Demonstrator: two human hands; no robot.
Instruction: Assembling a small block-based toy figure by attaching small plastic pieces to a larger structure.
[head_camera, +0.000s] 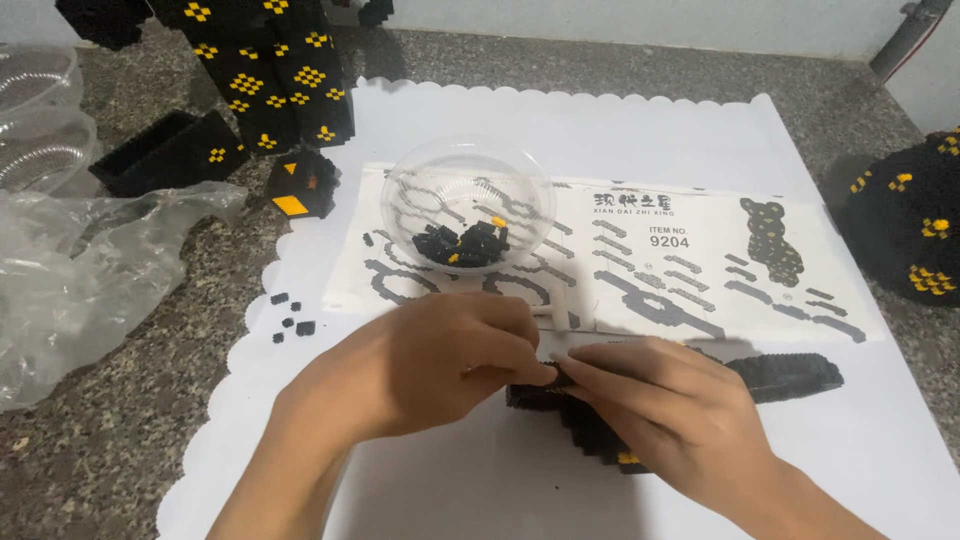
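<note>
Your speckled grey stone worktop (120, 420) carries a large white paper sheet with a scalloped edge (620, 130). Across that sheet lies a long printed instruction leaflet with grey brick diagrams (690, 270). At the far left corner stands a tall black-and-yellow brick figure (270, 80), and a rounded black-and-yellow brick piece (905, 230) sits at the right edge. Crumpled clear plastic wrap (70, 280) lies to your left. On the leaflet rests a clear round plastic bowl (467, 205) holding loose small black and yellow bricks (468, 243).

Near you, on the white sheet, lies the flat black brick assembly with a few yellow studs (790, 375), mostly covered by your hands. Your left hand (430, 365) and right hand (660, 400) meet over its left end, the fingers of both pinched together on the assembly's top edge. A few stray tiny black bricks (290, 315) lie just left of your left hand.
</note>
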